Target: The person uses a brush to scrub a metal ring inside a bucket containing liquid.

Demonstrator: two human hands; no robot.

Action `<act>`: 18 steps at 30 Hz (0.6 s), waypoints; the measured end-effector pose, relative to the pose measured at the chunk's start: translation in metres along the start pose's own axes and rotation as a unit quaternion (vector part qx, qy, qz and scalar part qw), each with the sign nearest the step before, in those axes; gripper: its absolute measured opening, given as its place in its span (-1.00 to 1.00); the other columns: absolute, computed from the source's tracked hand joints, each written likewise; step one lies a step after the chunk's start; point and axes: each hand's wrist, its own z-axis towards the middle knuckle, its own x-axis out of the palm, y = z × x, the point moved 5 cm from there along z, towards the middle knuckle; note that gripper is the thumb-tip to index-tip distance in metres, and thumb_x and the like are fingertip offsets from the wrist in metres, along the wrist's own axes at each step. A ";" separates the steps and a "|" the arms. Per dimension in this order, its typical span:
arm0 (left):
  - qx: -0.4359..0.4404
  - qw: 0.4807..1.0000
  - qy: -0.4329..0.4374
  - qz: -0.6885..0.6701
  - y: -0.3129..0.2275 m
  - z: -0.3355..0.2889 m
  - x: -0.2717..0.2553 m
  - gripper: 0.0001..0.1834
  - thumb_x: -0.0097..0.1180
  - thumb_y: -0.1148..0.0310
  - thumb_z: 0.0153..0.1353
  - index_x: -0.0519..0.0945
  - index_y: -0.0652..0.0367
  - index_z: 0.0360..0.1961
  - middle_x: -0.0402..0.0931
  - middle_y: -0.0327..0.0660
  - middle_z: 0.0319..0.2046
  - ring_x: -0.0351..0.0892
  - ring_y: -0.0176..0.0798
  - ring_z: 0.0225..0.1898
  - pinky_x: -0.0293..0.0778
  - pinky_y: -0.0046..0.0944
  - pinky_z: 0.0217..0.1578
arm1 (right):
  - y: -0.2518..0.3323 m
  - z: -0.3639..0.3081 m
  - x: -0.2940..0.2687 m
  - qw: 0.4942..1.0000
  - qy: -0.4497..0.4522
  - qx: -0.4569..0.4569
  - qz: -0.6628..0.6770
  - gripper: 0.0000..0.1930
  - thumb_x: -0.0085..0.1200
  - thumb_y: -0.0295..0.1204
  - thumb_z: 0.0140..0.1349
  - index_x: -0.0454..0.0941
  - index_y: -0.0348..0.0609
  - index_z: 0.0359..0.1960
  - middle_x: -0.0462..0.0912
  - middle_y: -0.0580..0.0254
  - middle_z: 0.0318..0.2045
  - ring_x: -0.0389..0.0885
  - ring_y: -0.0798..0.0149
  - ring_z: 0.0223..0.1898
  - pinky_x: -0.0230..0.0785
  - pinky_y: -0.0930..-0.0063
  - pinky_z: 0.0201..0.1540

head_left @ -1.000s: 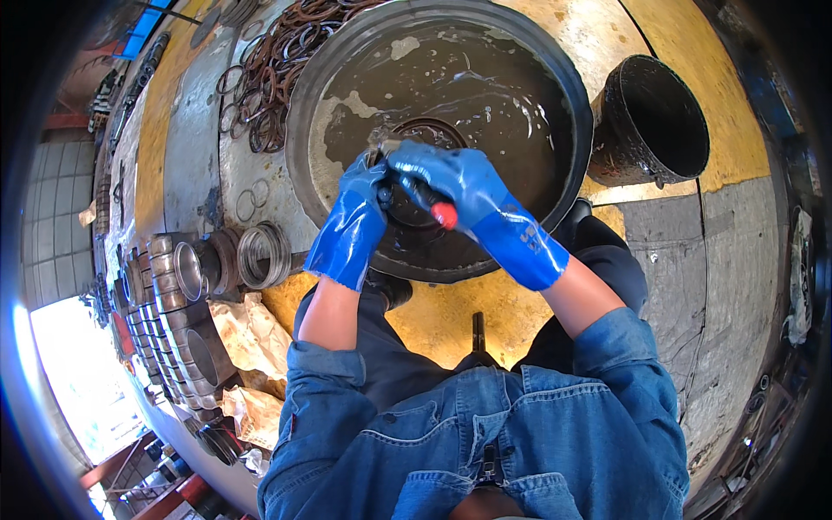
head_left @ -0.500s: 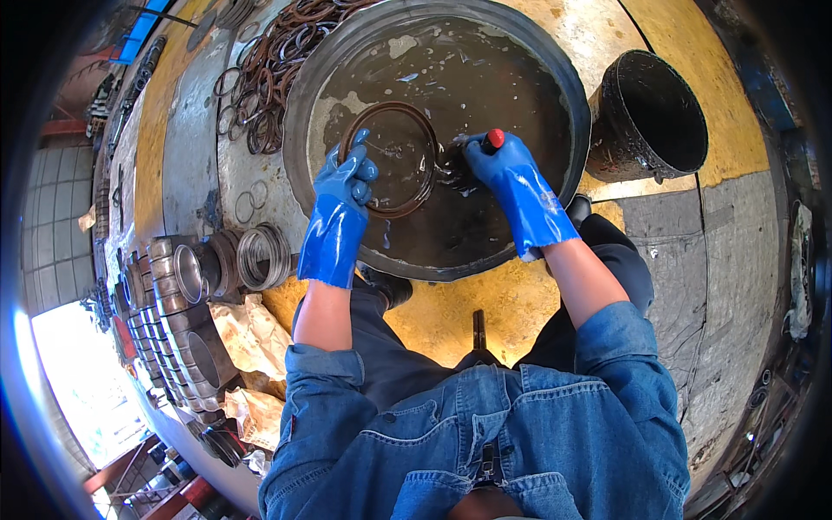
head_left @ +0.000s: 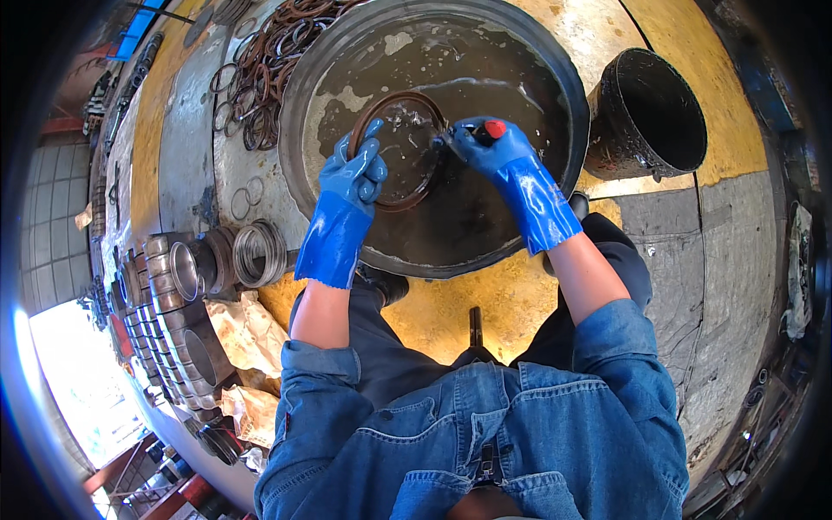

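Observation:
A wide round metal basin (head_left: 299,165) of murky liquid stands in front of me. Over it, my left hand (head_left: 354,167), in a wet blue rubber glove, grips the left side of a brown ring (head_left: 406,206). My right hand (head_left: 491,147), gloved alike, is closed round a dark-handled tool with a red end (head_left: 495,129). The tool looks like a brush, but its working end is dark and partly hidden. It meets the ring's right side. The ring is tilted, its lower part close to the liquid; I cannot tell whether it touches.
Many rusty rings (head_left: 260,87) lie heaped beyond the basin's left side. A black bucket (head_left: 652,117) stands at its right. Stacked metal cylinders (head_left: 178,334), silvery rings (head_left: 259,254) and brown paper (head_left: 247,329) sit at lower left.
The ring has risen slightly and tilted. My right hand has moved left and up, bringing the tool against the ring's right side. Fresh ripples and streaks show in the liquid.

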 end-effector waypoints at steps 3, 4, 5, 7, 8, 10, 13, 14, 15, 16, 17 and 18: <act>0.032 0.999 0.015 -0.009 -0.001 0.000 -0.003 -0.55 0.13 0.42 0.41 0.49 0.20 0.30 0.54 -0.30 -0.55 0.25 -0.54 -0.75 0.12 -0.47 -0.69 | -0.006 -0.013 0.015 0.993 0.052 0.104 0.020 -0.74 0.18 -0.21 0.24 0.72 -0.15 -0.26 0.72 0.11 -0.44 0.67 0.27 -0.41 0.50 0.36 -0.23; 0.036 0.999 0.008 -0.008 0.000 0.000 -0.003 -0.55 0.14 0.42 0.40 0.50 0.20 0.29 0.55 -0.29 -0.55 0.26 -0.54 -0.75 0.12 -0.47 -0.70 | -0.009 -0.016 0.023 0.987 0.085 0.131 0.031 -0.74 0.18 -0.21 0.24 0.72 -0.15 -0.27 0.71 0.12 -0.46 0.65 0.30 -0.42 0.50 0.36 -0.25; 0.041 0.999 0.001 -0.007 0.001 0.001 -0.001 -0.56 0.15 0.43 0.39 0.51 0.19 0.28 0.55 -0.29 -0.56 0.26 -0.53 -0.75 0.12 -0.47 -0.70 | -0.012 -0.019 0.029 0.980 0.118 0.158 0.042 -0.74 0.18 -0.21 0.25 0.73 -0.15 -0.29 0.71 0.13 -0.47 0.63 0.33 -0.44 0.49 0.36 -0.27; 0.048 0.999 -0.015 0.001 0.002 0.003 -0.002 -0.58 0.17 0.43 0.38 0.54 0.19 0.26 0.56 -0.28 -0.56 0.27 -0.53 -0.75 0.13 -0.47 -0.71 | -0.010 -0.034 0.039 0.972 0.107 0.171 0.117 -0.73 0.20 -0.19 0.24 0.74 -0.14 -0.26 0.73 0.16 -0.46 0.64 0.38 -0.41 0.48 0.40 -0.25; 0.049 0.999 -0.023 0.007 0.003 0.004 -0.004 -0.59 0.17 0.43 0.38 0.56 0.19 0.24 0.56 -0.28 -0.57 0.28 -0.53 -0.75 0.13 -0.48 -0.71 | -0.007 -0.037 0.042 0.969 0.114 0.176 0.132 -0.72 0.20 -0.18 0.24 0.75 -0.14 -0.25 0.73 0.17 -0.44 0.65 0.39 -0.39 0.49 0.40 -0.24; 0.051 0.997 -0.039 0.034 0.004 0.005 -0.006 -0.61 0.19 0.42 0.38 0.59 0.18 0.21 0.57 -0.27 -0.57 0.29 -0.53 -0.74 0.14 -0.49 -0.71 | -0.001 -0.036 0.044 0.965 0.142 0.191 0.113 -0.73 0.22 -0.19 0.25 0.75 -0.06 -0.15 0.77 0.15 -0.34 0.72 0.28 -0.28 0.54 0.35 -0.16; 0.046 0.994 -0.048 0.086 0.008 0.006 -0.004 -0.63 0.21 0.40 0.37 0.62 0.17 0.18 0.58 -0.27 -0.57 0.32 -0.53 -0.74 0.16 -0.51 -0.71 | 0.034 -0.033 0.026 0.999 0.031 -0.006 0.015 -0.77 0.23 -0.24 0.26 0.75 0.03 -0.12 0.78 0.12 -0.22 0.75 0.09 -0.22 0.57 0.30 -0.11; 0.041 0.993 -0.043 0.098 0.009 0.006 -0.002 -0.63 0.22 0.40 0.36 0.62 0.16 0.18 0.59 -0.26 -0.57 0.33 -0.53 -0.73 0.16 -0.52 -0.71 | 0.046 -0.032 0.020 0.978 -0.035 -0.183 -0.093 -0.76 0.19 -0.29 0.29 0.68 0.13 -0.02 0.75 0.11 -0.13 0.73 -0.06 -0.18 0.58 0.22 -0.11; 0.036 0.993 -0.038 0.109 0.011 0.006 0.001 -0.63 0.23 0.39 0.36 0.62 0.16 0.18 0.60 -0.26 -0.56 0.34 -0.53 -0.73 0.17 -0.53 -0.71 | 0.049 -0.029 0.018 0.968 -0.031 -0.210 -0.131 -0.75 0.17 -0.29 0.30 0.64 0.13 0.01 0.74 0.11 -0.11 0.73 -0.06 -0.17 0.58 0.18 -0.12; 0.041 0.992 -0.029 0.112 0.012 0.003 0.003 -0.64 0.23 0.38 0.35 0.63 0.15 0.16 0.61 -0.26 -0.54 0.38 -0.54 -0.70 0.18 -0.53 -0.70 | 0.054 -0.026 0.015 0.957 -0.028 -0.237 -0.168 -0.73 0.16 -0.30 0.31 0.61 0.14 0.03 0.73 0.11 -0.10 0.73 -0.07 -0.17 0.57 0.15 -0.13; 0.036 0.992 -0.026 0.119 0.013 0.002 0.005 -0.64 0.23 0.38 0.35 0.63 0.16 0.16 0.61 -0.26 -0.53 0.39 -0.54 -0.69 0.18 -0.54 -0.70 | 0.059 -0.025 0.015 0.943 -0.024 -0.263 -0.204 -0.71 0.14 -0.31 0.31 0.57 0.14 0.06 0.73 0.11 -0.08 0.73 -0.08 -0.17 0.57 0.12 -0.14; 0.032 0.991 -0.023 0.126 0.012 0.000 0.007 -0.64 0.24 0.38 0.35 0.63 0.16 0.16 0.61 -0.26 -0.53 0.40 -0.54 -0.68 0.18 -0.54 -0.70 | 0.056 -0.023 0.018 0.939 0.004 -0.213 -0.271 -0.64 0.11 -0.34 0.31 0.47 0.16 0.15 0.71 0.13 -0.06 0.73 -0.07 -0.16 0.55 0.03 -0.15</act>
